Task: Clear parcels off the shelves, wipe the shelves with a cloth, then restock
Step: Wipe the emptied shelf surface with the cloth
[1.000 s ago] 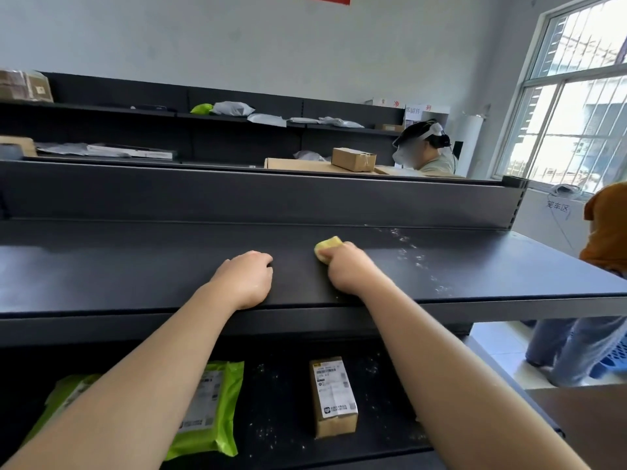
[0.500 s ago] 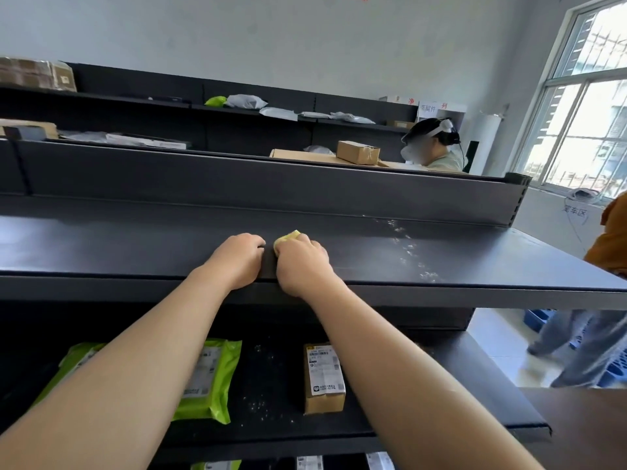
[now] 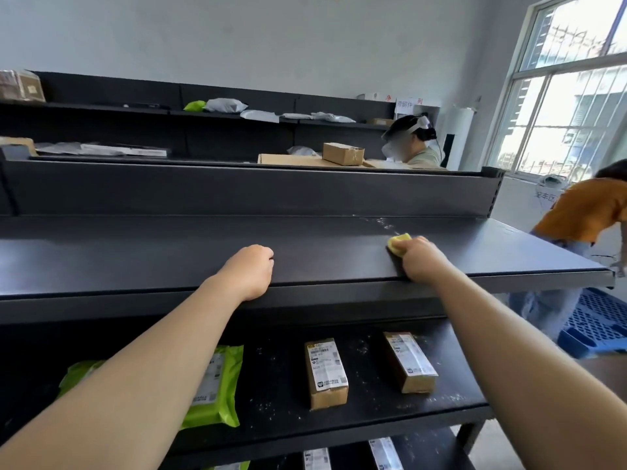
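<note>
My right hand (image 3: pixel 419 257) grips a yellow cloth (image 3: pixel 399 241) and presses it on the top black shelf (image 3: pixel 169 252), right of centre, just below a patch of pale dust (image 3: pixel 385 224). My left hand (image 3: pixel 249 271) rests as a closed fist on the same shelf near its front edge, holding nothing. On the shelf below lie a green mailer parcel (image 3: pixel 213 388) and two brown cardboard parcels (image 3: pixel 325 373) (image 3: pixel 409 366) with white labels.
More labelled parcels (image 3: pixel 385 454) show on the lowest shelf. Behind stands another black rack with a cardboard box (image 3: pixel 342 153) and grey bags. A person wearing a headset (image 3: pixel 412 142) is beyond it. A person in orange (image 3: pixel 583 212) bends at the right, beside a blue pallet (image 3: pixel 597 325).
My right hand slid the yellow cloth leftward until it met my left fist, then swept it far back right toward the dust. My left hand stayed put.
</note>
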Action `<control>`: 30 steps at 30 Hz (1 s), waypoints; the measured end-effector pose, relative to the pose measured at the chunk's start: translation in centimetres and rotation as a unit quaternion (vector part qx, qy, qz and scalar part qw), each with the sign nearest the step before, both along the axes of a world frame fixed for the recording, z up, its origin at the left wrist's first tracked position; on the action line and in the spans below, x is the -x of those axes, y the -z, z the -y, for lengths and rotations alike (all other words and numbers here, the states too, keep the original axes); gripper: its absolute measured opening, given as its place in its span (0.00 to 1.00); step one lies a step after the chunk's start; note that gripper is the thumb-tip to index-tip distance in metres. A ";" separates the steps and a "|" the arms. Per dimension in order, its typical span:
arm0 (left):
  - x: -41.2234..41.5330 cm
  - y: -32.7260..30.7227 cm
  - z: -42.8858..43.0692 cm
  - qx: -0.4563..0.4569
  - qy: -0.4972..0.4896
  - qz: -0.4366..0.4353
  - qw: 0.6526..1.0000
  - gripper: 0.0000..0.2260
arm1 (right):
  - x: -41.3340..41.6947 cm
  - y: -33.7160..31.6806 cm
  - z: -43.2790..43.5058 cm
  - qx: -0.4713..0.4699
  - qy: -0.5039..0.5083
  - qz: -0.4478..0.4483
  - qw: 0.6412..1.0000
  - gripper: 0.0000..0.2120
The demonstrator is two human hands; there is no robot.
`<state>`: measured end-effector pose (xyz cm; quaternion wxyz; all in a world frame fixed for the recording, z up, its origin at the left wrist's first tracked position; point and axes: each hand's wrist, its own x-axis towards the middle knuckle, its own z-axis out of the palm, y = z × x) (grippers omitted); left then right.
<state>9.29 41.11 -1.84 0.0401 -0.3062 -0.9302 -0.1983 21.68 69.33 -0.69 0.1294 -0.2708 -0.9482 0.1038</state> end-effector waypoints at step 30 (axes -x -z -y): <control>6.9 -1.5 -14.2 0.093 -0.061 0.019 0.994 0.16 | 14.5 -0.8 -2.9 0.007 -0.208 0.064 0.976 0.22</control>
